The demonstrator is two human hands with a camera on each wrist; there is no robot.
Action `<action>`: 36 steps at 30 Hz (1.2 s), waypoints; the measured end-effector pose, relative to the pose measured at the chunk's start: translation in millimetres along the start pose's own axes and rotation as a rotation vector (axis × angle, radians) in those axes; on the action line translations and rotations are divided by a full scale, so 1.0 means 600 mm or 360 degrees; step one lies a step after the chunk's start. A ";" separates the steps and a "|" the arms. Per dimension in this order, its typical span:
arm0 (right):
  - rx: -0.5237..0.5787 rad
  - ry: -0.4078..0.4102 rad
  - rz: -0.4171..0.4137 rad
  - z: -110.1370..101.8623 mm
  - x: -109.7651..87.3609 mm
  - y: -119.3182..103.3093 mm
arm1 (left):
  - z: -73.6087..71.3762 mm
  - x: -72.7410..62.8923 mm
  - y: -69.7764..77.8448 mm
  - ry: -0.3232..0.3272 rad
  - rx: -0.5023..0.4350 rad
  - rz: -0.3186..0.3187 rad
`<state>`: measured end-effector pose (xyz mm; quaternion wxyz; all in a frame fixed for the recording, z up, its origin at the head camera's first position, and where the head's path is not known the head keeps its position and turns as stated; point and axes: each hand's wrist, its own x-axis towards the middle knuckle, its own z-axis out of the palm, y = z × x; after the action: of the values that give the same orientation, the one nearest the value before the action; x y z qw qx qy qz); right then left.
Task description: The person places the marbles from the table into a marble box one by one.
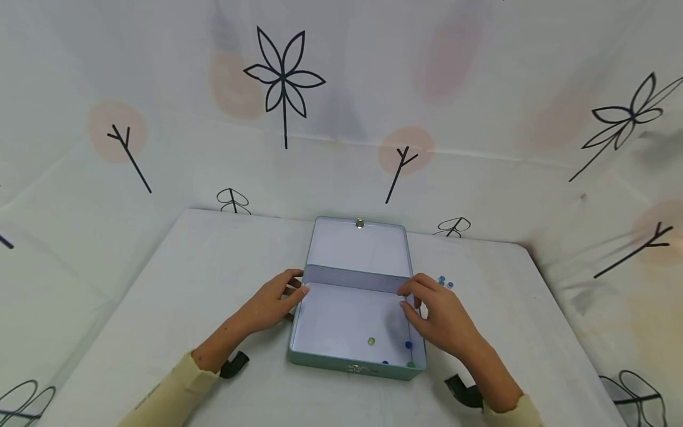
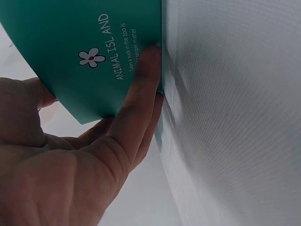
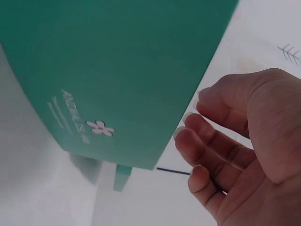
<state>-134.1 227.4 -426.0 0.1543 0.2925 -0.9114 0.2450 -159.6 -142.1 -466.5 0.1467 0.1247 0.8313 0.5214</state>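
A green hinged box stands with its lid raised at the back, showing a pale lining. My left hand holds its left side, thumb at the rim and fingers along the outer wall. That wall reads "ANIMAL ISLAND" in the left wrist view. Over the right rim is my right hand, its fingers loosely bent with nothing visible between them. Inside the box lie a yellow-green marble, a blue marble, a second blue marble and a green marble.
Several blue marbles lie on the white-covered table just beyond the right hand. A metal clasp is on the box's front wall, with its catch on the lid edge. Patterned cloth hangs behind and at both sides.
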 end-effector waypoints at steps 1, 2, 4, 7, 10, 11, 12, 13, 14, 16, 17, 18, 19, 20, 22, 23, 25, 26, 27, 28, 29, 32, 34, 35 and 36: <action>-0.0003 0.0005 0.0008 -0.001 0.000 0.002 | 0.000 0.000 0.000 0.0001 0.0001 0.0000; -0.0001 0.0014 0.0013 -0.003 0.000 0.004 | 0.000 0.000 0.000 0.0002 0.0002 0.0000; 0.0001 0.0032 0.0018 -0.005 0.000 0.009 | 0.000 0.000 0.000 0.0002 0.0004 -0.0002; -0.0001 0.0074 0.0007 -0.010 0.000 0.016 | -0.001 0.000 0.001 0.0002 0.0006 -0.0003; 0.0005 0.0112 0.0001 -0.015 -0.001 0.023 | -0.001 0.000 0.001 0.0000 0.0008 -0.0003; 0.0010 0.0124 0.0000 -0.016 -0.001 0.025 | -0.001 0.000 0.001 -0.0001 0.0007 -0.0003; 0.0011 0.0135 -0.0001 -0.018 -0.001 0.027 | -0.001 0.000 0.001 -0.0002 0.0006 -0.0004; 0.0016 0.0144 0.0001 -0.019 -0.001 0.029 | -0.001 0.000 0.001 -0.0003 0.0005 -0.0004; 0.0011 0.0151 0.0007 -0.020 -0.001 0.031 | -0.001 0.000 0.001 -0.0003 0.0004 -0.0004; -0.0002 0.0162 0.0016 -0.022 -0.001 0.035 | -0.001 0.000 0.000 -0.0004 0.0001 -0.0003; -0.0008 0.0166 0.0024 -0.023 -0.001 0.037 | -0.001 0.000 0.000 -0.0004 -0.0002 -0.0003; -0.0011 0.0171 0.0029 -0.024 -0.002 0.039 | -0.001 0.000 0.000 -0.0004 -0.0002 -0.0002; -0.0015 0.0173 0.0037 -0.025 -0.002 0.042 | -0.001 0.000 0.000 -0.0004 -0.0001 -0.0002; -0.0024 0.0177 0.0043 -0.025 -0.002 0.044 | -0.001 0.000 -0.001 -0.0005 -0.0001 -0.0001; -0.0042 0.0180 0.0060 -0.025 -0.003 0.049 | -0.001 0.000 -0.001 -0.0007 0.0000 0.0000; -0.0051 0.0181 0.0072 -0.025 -0.003 0.051 | -0.001 0.000 -0.001 -0.0007 0.0000 0.0000; -0.0071 0.0181 0.0097 -0.025 -0.003 0.056 | -0.001 0.001 -0.002 -0.0006 0.0003 0.0000; -0.0085 0.0181 0.0109 -0.024 -0.003 0.059 | -0.001 0.001 -0.002 -0.0006 0.0004 0.0000; -0.0088 0.0183 0.0120 -0.024 -0.004 0.062 | -0.001 0.001 -0.002 -0.0006 0.0006 -0.0001; -0.0096 0.0184 0.0129 -0.024 -0.004 0.064 | -0.001 0.001 -0.002 -0.0005 0.0008 -0.0002; -0.0100 0.0183 0.0138 -0.024 -0.004 0.068 | -0.001 0.001 -0.001 -0.0004 0.0010 -0.0003; -0.0126 0.0182 0.0159 -0.024 -0.006 0.078 | -0.001 0.001 -0.001 -0.0001 0.0015 -0.0005; -0.0138 0.0176 0.0178 -0.023 -0.006 0.086 | -0.001 0.001 -0.001 0.0001 0.0017 -0.0005; -0.0140 0.0174 0.0188 -0.023 -0.007 0.089 | -0.001 0.002 -0.001 0.0001 0.0018 -0.0005; -0.0145 0.0173 0.0199 -0.023 -0.007 0.092 | -0.001 0.002 -0.001 0.0001 0.0018 -0.0006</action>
<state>-162.3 275.9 -435.8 0.2011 0.2140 -0.9284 0.2279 -161.0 -142.7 -466.7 0.1466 0.1239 0.8345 0.5165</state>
